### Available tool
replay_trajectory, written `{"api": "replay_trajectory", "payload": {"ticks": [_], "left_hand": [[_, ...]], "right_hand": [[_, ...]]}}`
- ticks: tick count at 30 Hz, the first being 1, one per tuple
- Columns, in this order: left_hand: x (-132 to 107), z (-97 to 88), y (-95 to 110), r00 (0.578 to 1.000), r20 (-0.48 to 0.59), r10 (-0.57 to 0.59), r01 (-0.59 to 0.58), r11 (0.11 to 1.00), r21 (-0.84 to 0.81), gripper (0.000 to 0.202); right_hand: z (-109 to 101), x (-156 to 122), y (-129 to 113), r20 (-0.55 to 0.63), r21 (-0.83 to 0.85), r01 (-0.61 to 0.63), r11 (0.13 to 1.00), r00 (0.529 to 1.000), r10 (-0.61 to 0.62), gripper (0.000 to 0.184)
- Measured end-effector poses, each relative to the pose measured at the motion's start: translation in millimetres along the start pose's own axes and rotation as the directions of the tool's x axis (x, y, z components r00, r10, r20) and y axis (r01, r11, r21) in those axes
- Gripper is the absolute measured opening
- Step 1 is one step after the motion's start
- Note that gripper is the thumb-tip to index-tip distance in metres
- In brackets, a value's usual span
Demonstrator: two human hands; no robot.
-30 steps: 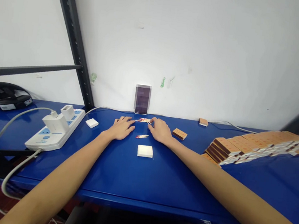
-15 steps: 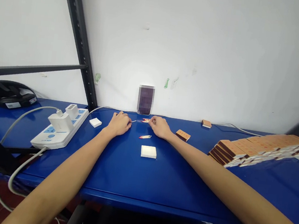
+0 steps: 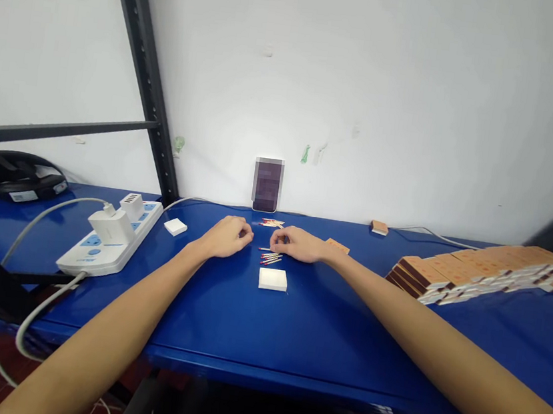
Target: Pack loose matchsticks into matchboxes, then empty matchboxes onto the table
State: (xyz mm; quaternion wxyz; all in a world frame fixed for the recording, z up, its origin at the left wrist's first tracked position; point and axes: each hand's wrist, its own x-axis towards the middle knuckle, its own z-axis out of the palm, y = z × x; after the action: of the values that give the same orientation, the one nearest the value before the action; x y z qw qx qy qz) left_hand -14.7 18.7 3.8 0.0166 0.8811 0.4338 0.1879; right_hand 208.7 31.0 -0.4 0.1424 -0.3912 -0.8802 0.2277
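My left hand rests on the blue table, its fingers curled in a pinch; whatever they hold is too small to make out. My right hand lies beside it, fingers pinched at the end of a small bunch of red-tipped matches lying on the table. Between and just in front of the hands sits a white matchbox tray. A few more matches lie farther back near the wall. A brown matchbox sleeve shows behind my right wrist.
A stack of brown matchboxes fills the right side. One matchbox sits by the wall. A white power strip with a charger and cables is at the left, a small white box beside it. A dark card leans on the wall.
Both hands have drawn back from the matches by the wall toward me. The bunch of matches by the white tray looks larger, with my right fingers at it.
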Motion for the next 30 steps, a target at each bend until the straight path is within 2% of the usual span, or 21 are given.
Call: {"api": "replay_trajectory", "payload": {"ticks": [2,3,5,7,10,15,22,27,30], "left_hand": [[1.4,1.5,-4.0,0.998,-0.018,-0.053,0.054,0.998,0.030,0.034],[2.2,2.8,-5.0,0.997,-0.022,-0.078,0.078,0.997,0.027,0.037],[3.6,5.9,-5.5,0.992,-0.027,-0.119,0.120,0.993,0.008,0.039],[4.2,9.1,-5.4,0.989,-0.030,-0.147,0.147,0.989,0.009,0.040],[3.9,12.0,-5.7,0.989,-0.029,-0.146,0.147,0.989,0.029,0.035],[3.3,12.1,-4.3,0.989,-0.022,-0.144,0.145,0.988,0.055,0.031],[3.8,12.2,-3.2,0.989,0.018,-0.145,0.143,0.987,0.077,0.029],[3.1,14.3,-7.1,0.987,0.023,-0.158,0.155,0.985,0.078,0.029],[3.6,15.5,-8.5,0.988,0.025,-0.154,0.151,0.986,0.076,0.029]], "right_hand": [[-4.0,-0.7,2.2,0.027,0.011,0.021,1.000,0.999,-0.022,0.018],[-4.3,0.9,4.6,-0.008,0.001,0.017,1.000,1.000,-0.017,0.019],[-1.6,7.6,10.8,-0.146,-0.061,-0.029,0.998,0.989,0.020,0.019],[4.0,17.1,16.8,-0.278,-0.149,-0.102,0.984,0.959,0.058,0.020],[12.2,31.0,21.5,-0.344,-0.242,-0.177,0.954,0.935,0.086,0.024],[15.8,42.6,20.5,-0.338,-0.262,-0.216,0.940,0.933,0.120,0.024],[14.0,41.6,16.4,-0.317,-0.251,-0.243,0.937,0.935,0.157,0.019],[12.7,22.5,8.3,-0.232,-0.225,-0.163,0.961,0.967,0.109,0.015],[9.5,4.8,0.7,-0.138,-0.137,-0.068,0.988,0.989,0.049,0.015]]}}
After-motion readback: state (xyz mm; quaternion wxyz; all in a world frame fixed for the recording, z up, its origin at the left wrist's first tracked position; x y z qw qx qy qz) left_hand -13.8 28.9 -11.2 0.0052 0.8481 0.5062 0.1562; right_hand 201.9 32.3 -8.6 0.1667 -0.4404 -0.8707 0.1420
